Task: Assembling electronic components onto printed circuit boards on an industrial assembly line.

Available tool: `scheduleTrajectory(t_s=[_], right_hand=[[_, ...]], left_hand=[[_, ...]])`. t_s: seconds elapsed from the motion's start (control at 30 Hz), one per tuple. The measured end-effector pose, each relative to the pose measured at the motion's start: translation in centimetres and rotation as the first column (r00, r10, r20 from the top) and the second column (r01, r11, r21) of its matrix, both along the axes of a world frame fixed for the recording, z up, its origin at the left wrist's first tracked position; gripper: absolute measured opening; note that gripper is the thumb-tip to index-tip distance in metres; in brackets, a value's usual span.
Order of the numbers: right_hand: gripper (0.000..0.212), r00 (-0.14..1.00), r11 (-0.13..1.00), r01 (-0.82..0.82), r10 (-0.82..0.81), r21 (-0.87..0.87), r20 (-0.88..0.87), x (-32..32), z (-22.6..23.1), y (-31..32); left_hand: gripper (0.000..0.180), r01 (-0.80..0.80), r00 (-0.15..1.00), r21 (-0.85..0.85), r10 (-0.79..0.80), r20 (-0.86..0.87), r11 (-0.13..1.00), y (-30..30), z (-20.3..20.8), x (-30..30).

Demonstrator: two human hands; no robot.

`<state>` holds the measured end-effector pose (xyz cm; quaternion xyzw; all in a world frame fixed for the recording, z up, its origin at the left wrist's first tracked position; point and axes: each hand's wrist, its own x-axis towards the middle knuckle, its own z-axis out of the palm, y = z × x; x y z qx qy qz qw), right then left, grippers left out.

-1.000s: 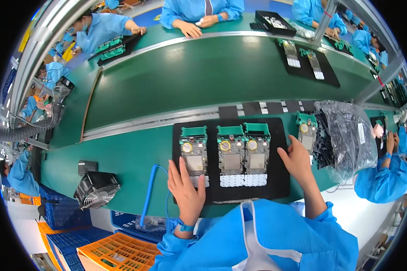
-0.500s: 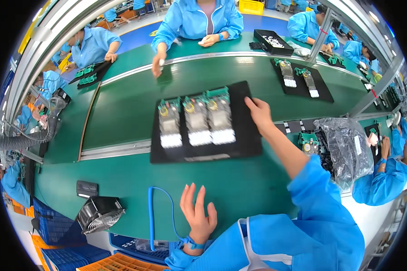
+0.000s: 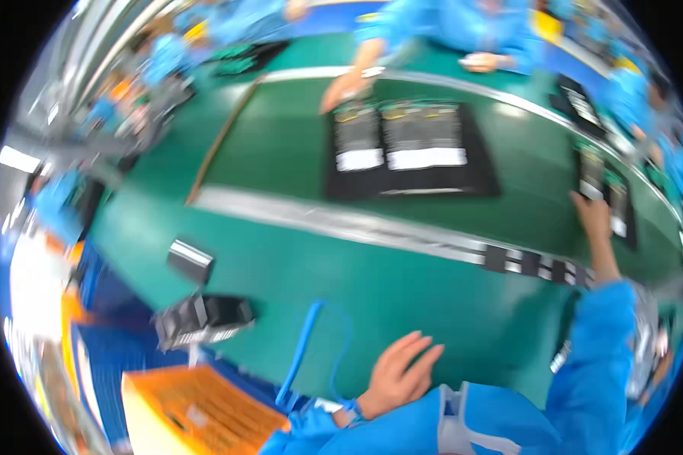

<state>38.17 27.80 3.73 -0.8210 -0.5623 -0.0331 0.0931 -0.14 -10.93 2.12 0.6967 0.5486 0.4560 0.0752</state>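
Note:
My left hand [image 3: 402,375] is held over the near green bench [image 3: 281,258], its fingers spread and nothing in them. Far to the right, my right hand [image 3: 596,220] is stretched over the belt, at the near edge of a black tray [image 3: 626,233] with green-and-grey circuit modules [image 3: 590,176]. Motion smears its fingers, so I cannot tell whether they grip the tray. Another black tray [image 3: 425,184] lies mid-belt with three circuit modules [image 3: 423,135], each with a white lower end. A co-worker's hand [image 3: 349,89] reaches to that tray's far left corner.
A metal rail [image 3: 319,220] runs along the belt [image 3: 265,152], with black-and-white pieces [image 3: 520,262] on it. On the near bench are a small fan [image 3: 205,318], a dark box [image 3: 190,262] and a blue coiled cord [image 3: 300,353]. An orange crate [image 3: 205,409] stands below left.
My right hand has let go of the three-module tray, which now lies farther away on the belt, and has moved right to the other tray. My head view has turned right.

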Motion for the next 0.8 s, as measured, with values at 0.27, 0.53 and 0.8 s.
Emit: scheduleTrajectory(t_s=[0.27,0.53,0.8], right_hand=[[0.020,0.668,0.876,-0.476,0.420,-0.081,0.615,13.6,-12.2,5.3],[0.029,0.584,0.696,-0.718,0.609,-0.009,0.537,-5.9,-4.4,-7.2],[0.014,0.218,0.161,-0.975,0.820,0.152,0.529,-22.7,1.2,-28.7]], left_hand=[[0.045,-0.012,1.000,0.012,0.012,0.008,1.000,-1.6,-1.0,0.2],[0.043,0.035,0.992,-0.038,-0.030,0.121,0.999,-2.3,-2.6,0.9],[0.061,0.242,0.591,-0.263,0.073,0.804,0.934,-1.3,-4.1,0.5]])
